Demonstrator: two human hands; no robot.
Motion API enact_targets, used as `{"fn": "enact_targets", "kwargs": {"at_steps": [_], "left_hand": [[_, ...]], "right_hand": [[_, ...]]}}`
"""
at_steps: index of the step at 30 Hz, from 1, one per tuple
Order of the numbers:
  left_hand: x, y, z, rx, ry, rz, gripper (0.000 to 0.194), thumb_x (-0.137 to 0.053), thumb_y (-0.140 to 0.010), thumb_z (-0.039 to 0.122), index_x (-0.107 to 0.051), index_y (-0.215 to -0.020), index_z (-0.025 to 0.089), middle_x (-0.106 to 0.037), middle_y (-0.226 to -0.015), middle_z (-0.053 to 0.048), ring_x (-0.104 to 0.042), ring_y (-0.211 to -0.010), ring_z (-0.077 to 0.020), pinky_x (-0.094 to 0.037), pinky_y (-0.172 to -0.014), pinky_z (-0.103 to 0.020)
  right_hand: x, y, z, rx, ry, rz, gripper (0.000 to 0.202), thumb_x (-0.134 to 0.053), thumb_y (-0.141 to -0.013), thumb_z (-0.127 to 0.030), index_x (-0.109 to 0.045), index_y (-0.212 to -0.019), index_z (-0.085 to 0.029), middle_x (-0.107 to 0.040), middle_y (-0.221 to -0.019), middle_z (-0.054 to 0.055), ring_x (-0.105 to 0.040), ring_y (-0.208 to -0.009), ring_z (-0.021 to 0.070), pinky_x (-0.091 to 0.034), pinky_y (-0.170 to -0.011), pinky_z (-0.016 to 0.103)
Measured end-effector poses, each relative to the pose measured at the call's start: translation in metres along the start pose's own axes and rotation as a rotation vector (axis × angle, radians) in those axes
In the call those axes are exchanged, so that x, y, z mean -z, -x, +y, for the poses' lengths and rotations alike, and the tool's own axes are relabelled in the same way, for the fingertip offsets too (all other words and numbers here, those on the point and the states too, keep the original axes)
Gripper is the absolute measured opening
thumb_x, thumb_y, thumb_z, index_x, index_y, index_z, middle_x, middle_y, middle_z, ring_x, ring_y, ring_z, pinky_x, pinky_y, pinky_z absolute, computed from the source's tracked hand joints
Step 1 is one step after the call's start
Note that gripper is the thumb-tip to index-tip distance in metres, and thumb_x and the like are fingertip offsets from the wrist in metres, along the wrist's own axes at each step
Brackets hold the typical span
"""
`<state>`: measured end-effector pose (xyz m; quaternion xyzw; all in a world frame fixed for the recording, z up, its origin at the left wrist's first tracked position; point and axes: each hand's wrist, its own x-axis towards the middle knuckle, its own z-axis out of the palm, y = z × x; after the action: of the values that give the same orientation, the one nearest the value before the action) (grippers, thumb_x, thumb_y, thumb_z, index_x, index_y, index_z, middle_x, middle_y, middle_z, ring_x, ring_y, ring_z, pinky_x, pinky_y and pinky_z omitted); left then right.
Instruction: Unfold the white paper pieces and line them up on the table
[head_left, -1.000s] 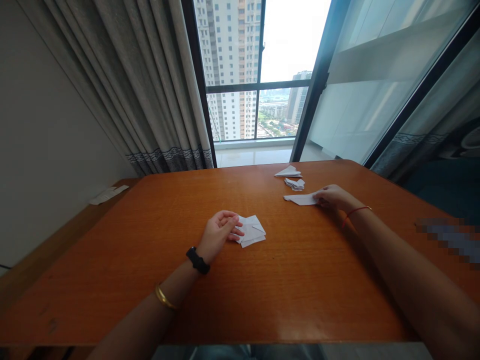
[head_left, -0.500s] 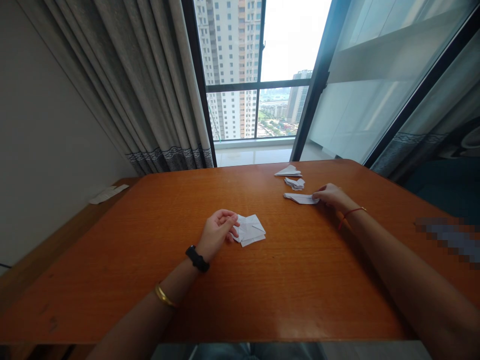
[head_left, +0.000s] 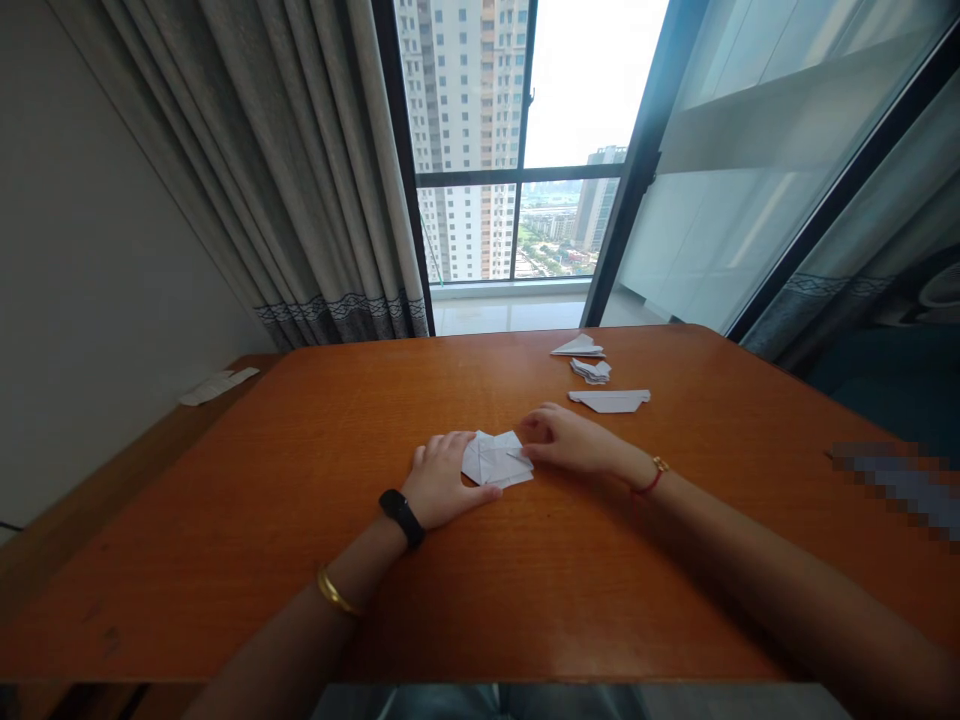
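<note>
With fingers wide on the left hand [head_left: 442, 485], spans the left side of a folded white paper [head_left: 499, 458], touching near its far edge with the fingertips and at its near edge with the thumb. With fingers narrow and curled on the right hand [head_left: 566, 440], reaches in to the right edge of the same paper; impossible to tell a pinch from a mere touch there. Between both hands, flat on the brown wooden surface [head_left: 300, 450], shows creases and overlapping layers in the paper.

Farther off, beyond the right hand and in a loose column, has three more white folded shapes: nearest, a long strip [head_left: 609, 402] with slanted ends; behind it, a small layered piece [head_left: 591, 372]; then, close to the far edge, a pointed piece [head_left: 579, 346]. Well apart at the far left, on a ledge by the wall, a flat pale sheet [head_left: 219, 386].

Wears a black band [head_left: 402, 517] and a gold bangle [head_left: 336, 592] on the left arm, a red cord [head_left: 651, 480] on the right wrist.
</note>
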<state>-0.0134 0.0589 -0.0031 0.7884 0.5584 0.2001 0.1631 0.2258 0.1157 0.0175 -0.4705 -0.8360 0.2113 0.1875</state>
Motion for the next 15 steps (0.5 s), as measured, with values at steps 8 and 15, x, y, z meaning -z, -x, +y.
{"fn": "enact_targets", "kwargs": {"at_steps": [8,15], "left_hand": [[0.006,-0.005,0.0,0.108,0.212,0.0,0.074,-0.074,-0.063,0.028,-0.044,-0.131,0.024,-0.056,-0.128,-0.011,-0.048,-0.119,-0.0333,-0.032,-0.101,-0.049],[0.006,-0.005,0.003,-0.092,0.661,0.1,0.07,-0.068,-0.07,0.017,-0.039,-0.134,0.022,-0.056,-0.123,-0.011,-0.054,-0.114,-0.023,-0.041,-0.099,-0.037]], "right_hand": [[-0.034,0.019,-0.013,-0.114,-0.161,0.129,0.047,-0.072,-0.071,-0.045,-0.061,-0.106,-0.017,-0.055,-0.099,0.009,-0.054,-0.077,0.0189,-0.046,-0.072,0.033],[-0.029,0.019,-0.015,0.008,-0.518,0.18,0.036,-0.05,-0.079,-0.014,-0.054,-0.115,-0.019,-0.058,-0.102,0.005,-0.056,-0.075,0.0136,-0.048,-0.067,0.028]]}}
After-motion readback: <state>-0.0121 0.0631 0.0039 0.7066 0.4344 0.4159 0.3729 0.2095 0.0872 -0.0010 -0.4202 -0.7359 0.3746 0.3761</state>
